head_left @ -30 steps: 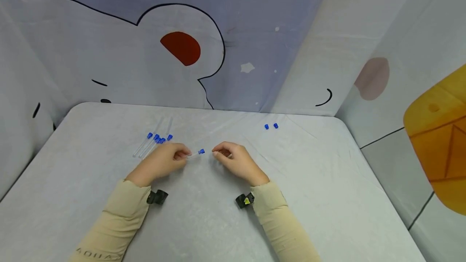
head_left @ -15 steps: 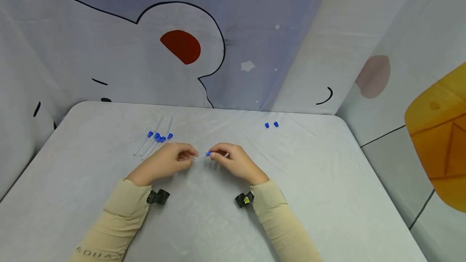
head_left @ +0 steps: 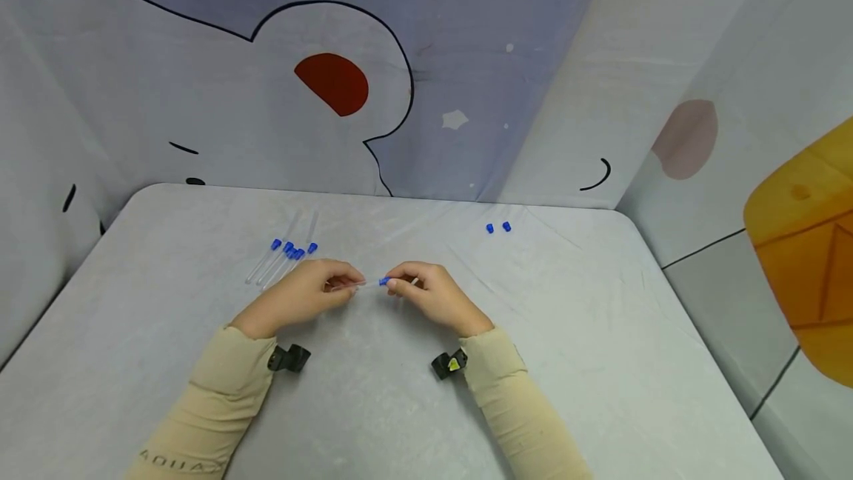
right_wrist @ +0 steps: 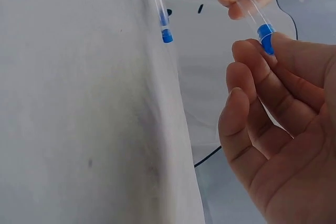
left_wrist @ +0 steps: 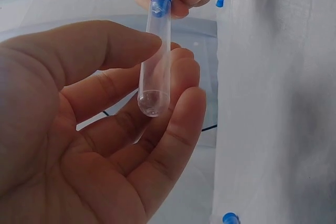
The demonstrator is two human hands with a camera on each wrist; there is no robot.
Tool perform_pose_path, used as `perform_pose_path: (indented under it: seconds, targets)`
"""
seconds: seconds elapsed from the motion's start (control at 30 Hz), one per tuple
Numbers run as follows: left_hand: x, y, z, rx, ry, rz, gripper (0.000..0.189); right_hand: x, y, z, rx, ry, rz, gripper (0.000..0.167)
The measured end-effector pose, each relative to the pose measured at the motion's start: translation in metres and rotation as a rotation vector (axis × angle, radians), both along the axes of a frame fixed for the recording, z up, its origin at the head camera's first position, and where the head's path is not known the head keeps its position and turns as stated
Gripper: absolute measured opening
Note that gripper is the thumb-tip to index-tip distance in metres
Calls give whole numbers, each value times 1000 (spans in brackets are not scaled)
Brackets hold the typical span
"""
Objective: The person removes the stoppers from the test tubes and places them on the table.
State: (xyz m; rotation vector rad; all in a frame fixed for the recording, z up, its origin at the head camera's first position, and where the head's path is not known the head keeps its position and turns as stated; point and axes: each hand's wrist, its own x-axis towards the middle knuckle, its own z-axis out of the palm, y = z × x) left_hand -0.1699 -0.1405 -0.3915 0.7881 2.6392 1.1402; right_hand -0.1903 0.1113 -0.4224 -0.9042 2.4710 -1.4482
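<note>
I'm pinching a clear round-bottomed test tube (left_wrist: 155, 72) with my left hand (head_left: 309, 291), thumb on one side, fingers on the other; rounded end pointing to 9 o'clock, mouth to 3. At 3 o'clock my right hand (head_left: 433, 298) is gripping its blue cap (right_wrist: 265, 32) between thumb and index finger, other fingers loosely bent. Tube's sitting between both hands, over the white tabletop (head_left: 400, 406). Cap plug is showing inside the mouth; can't tell if it's fully home. My read: I'm on cap seating. Next move is calling for a straight push toward 9, left pinch bracing; a skewed push could be slipping the tube. Capped tubes (head_left: 289, 247) are lying at 10 o'clock, two loose caps (head_left: 506, 227) at 2, well apart.
</note>
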Motion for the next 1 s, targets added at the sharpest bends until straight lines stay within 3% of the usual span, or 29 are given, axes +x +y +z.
perform_pose_path:
  seconds: [0.47, 0.73, 1.0]
  targets:
    - [1, -1, 1, 0, -4, -26, 21, 0, 4, 2, 5, -21, 26, 20]
    - [3, 0, 4, -21, 31, 8, 22, -1, 3, 1, -7, 27, -34, 18]
    - [1, 0, 2, -23, 19, 4, 23, -1, 2, 0, -25, -10, -59, 16]
